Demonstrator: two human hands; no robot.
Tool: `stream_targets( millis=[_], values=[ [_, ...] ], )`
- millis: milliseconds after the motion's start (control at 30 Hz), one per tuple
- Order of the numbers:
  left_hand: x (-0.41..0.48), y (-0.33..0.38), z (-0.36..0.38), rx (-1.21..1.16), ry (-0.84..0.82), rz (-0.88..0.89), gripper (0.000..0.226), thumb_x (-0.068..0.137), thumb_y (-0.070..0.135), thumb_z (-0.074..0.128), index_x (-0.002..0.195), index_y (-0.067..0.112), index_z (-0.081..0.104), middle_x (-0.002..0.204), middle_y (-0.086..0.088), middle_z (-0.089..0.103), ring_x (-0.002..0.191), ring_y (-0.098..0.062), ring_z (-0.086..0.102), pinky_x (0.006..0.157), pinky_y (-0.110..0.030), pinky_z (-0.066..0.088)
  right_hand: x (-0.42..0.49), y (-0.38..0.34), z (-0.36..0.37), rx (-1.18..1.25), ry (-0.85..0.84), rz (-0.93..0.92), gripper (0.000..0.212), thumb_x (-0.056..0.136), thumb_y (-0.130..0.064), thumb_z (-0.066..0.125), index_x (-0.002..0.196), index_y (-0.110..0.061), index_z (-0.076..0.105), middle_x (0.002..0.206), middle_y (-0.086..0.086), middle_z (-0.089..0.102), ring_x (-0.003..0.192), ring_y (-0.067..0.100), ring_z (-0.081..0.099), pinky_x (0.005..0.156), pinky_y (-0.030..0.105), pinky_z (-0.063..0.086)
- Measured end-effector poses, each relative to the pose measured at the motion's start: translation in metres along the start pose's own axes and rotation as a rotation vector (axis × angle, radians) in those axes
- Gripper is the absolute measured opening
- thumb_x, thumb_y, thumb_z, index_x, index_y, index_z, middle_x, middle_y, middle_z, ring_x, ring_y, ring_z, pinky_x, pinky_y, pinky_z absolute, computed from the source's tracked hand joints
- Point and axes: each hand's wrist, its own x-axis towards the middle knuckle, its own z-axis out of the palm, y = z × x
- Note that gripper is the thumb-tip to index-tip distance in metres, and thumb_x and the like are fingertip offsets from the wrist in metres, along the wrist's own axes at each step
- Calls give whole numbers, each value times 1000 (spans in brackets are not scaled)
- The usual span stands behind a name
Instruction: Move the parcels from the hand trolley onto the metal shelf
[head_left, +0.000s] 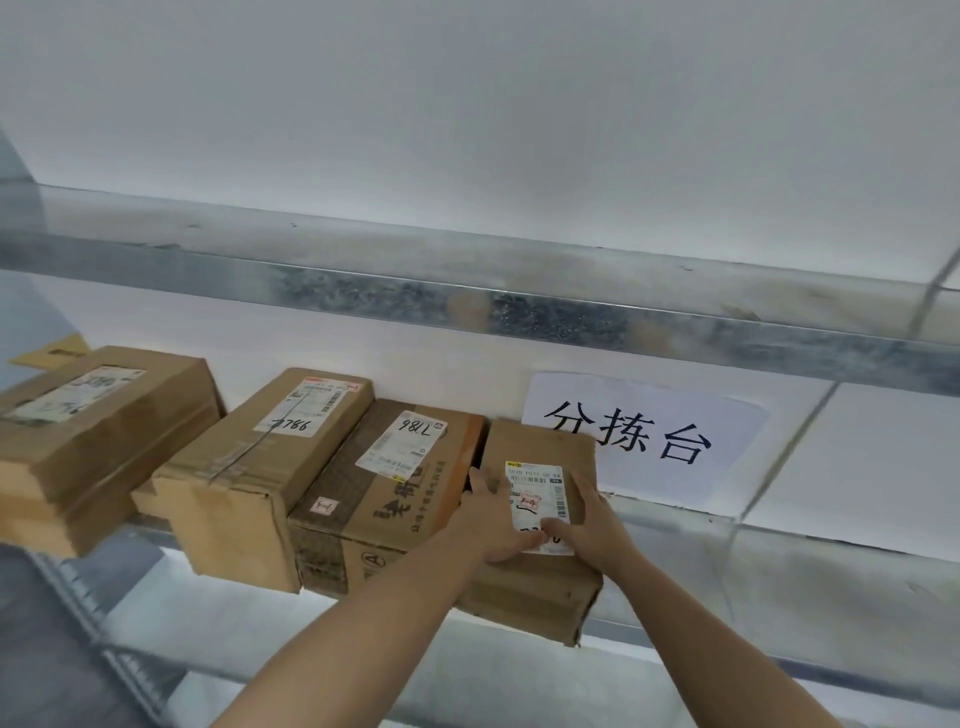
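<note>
— How's the count?
— 4 boxes on the metal shelf (779, 587). My left hand (493, 519) and right hand (592, 519) lie flat and open on the newest box (540, 525), pressing, not gripping.
— Neighbours?
— 3 boxes (291, 467) left of my left hand. Trolley's out of sight, so what's left, I can't tell.

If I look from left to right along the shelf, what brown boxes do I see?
Stacked cardboard box at the left edge → long taped cardboard box marked 9966 → printed cardboard box labelled 786 → small cardboard box under both hands.
</note>
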Motion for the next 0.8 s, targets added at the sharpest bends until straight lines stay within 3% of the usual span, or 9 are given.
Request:
stream_targets(
  millis=[100, 233, 367, 467, 567, 700, 800],
  values=[
    [8, 7, 5, 75, 23, -20, 81, 90, 56, 45, 149, 11, 13, 155, -23, -14, 142, -40, 11, 112, -44, 27, 14, 4, 2, 4, -10, 16, 85, 81, -31, 68, 148, -20, 16, 144, 9, 39, 127, 26, 43, 100, 36, 40],
    [17, 10, 8, 183, 58, -40, 77, 94, 55, 36, 150, 7, 10, 154, -29, -10, 143, -43, 4, 117, -45, 16, 27, 6, 1, -1, -6, 28, 79, 84, -29, 65, 147, -19, 18, 133, 9, 52, 116, 25, 53, 89, 30, 44],
    [25, 11, 7, 356, 110, 14, 71, 97, 54, 25, 147, 4, 21, 154, -28, 9, 145, -40, 0, 118, -52, -4, 32, 2, 1, -54, -21, 18, 79, 86, -32, 63, 148, -18, 16, 132, 11, 53, 114, 26, 55, 87, 29, 44],
    [29, 11, 3, 369, 56, 16, 69, 96, 54, 27, 148, 9, 20, 156, -24, 11, 146, -37, 2, 118, -52, -1, 32, -1, 1, -76, -23, 14, 78, 86, -34, 61, 148, -19, 17, 134, 12, 51, 115, 27, 55, 88, 30, 46],
    [28, 11, -4, 414, 64, 13, 69, 95, 56, 28, 148, 12, 24, 155, -20, 16, 146, -35, 6, 118, -53, 0, 29, -5, -2, -146, -50, -3, 77, 86, -40, 59, 148, -20, 18, 143, 15, 37, 120, 29, 51, 97, 36, 46],
    [21, 9, -13, 364, 55, -30, 66, 96, 52, 34, 145, 9, 28, 154, -18, 21, 144, -35, 10, 117, -50, 11, 24, -13, -8, -286, -87, 3, 77, 87, -47, 55, 149, -21, 15, 157, 15, 1, 136, 36, 32, 109, 43, 37],
    [11, 7, -23, 307, 57, -55, 63, 95, 50, 36, 145, 12, 31, 150, -17, 28, 141, -34, 20, 113, -48, 21, 17, -18, -19, -380, -38, -15, 74, 89, -47, 53, 148, -18, 19, 158, 12, -1, 142, 37, 15, 112, 47, 27]
  ],
)
